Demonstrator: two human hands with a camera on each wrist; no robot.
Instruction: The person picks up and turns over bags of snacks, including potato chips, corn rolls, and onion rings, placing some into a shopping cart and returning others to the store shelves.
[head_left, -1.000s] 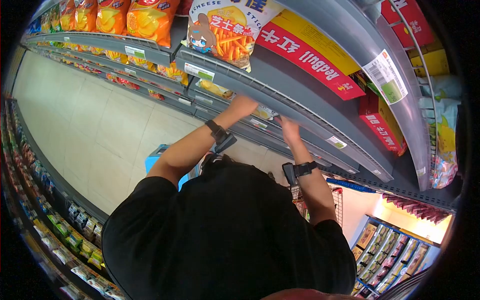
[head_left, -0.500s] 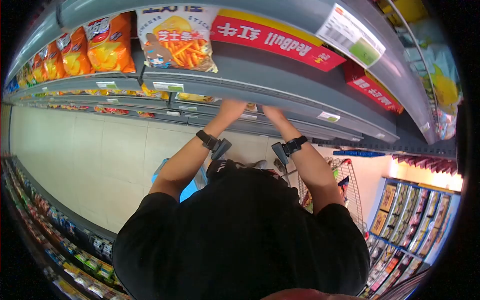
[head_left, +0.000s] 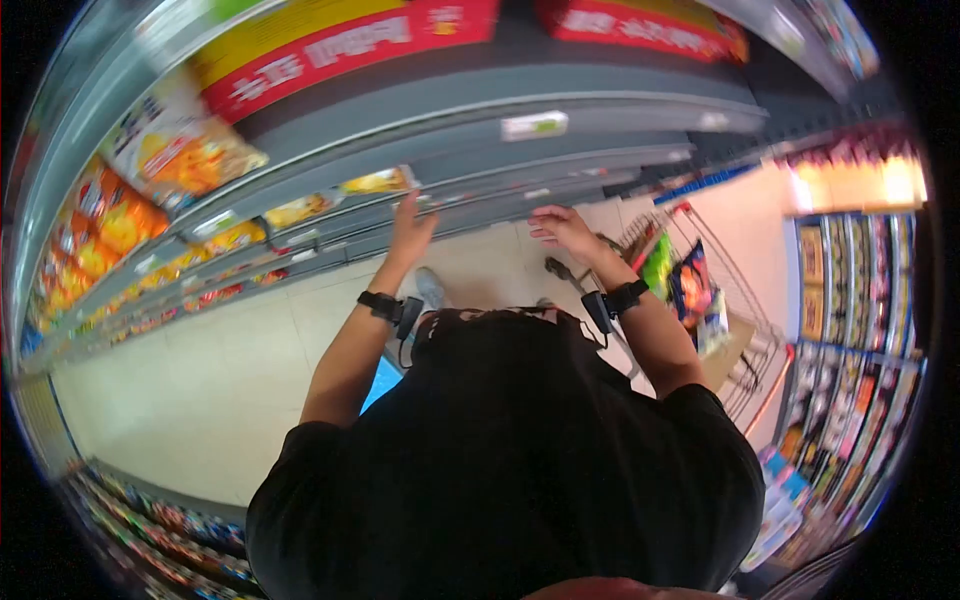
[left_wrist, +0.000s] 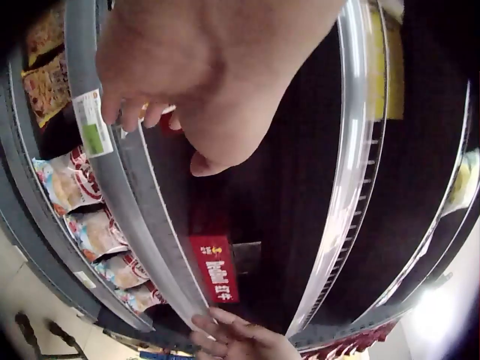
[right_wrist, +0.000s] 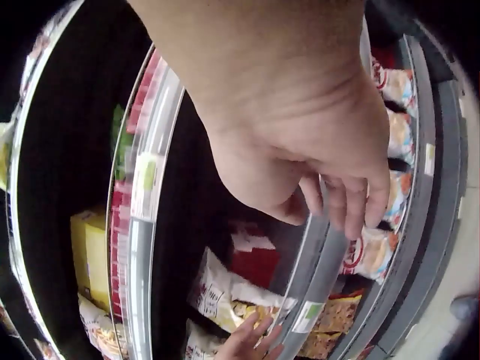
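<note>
Holding nothing in left hand [head_left: 410,238] or right hand [head_left: 568,232]: well apart from each other, loose-fingered, on the near side of a grey shelf [head_left: 400,100]. Just beyond the left hand, see a yellow snack bag [head_left: 375,182] on a lower level; cannot tell whether touching it. Higher, toward the far left, see a red-and-yellow box [head_left: 355,48]. To the right, see a shopping cart [head_left: 768,397] with a green bag [head_left: 657,265] and a dark bag [head_left: 690,282] inside.

The person's bare left hand [head_left: 410,235] hangs before a long grey metal shelf [head_left: 400,100], well apart from the bare right hand [head_left: 567,230]. Glossy orange snack bags [head_left: 120,215] line the shelf; a silver wire shopping cart [head_left: 770,390] carries colourful packets [head_left: 690,280].
</note>
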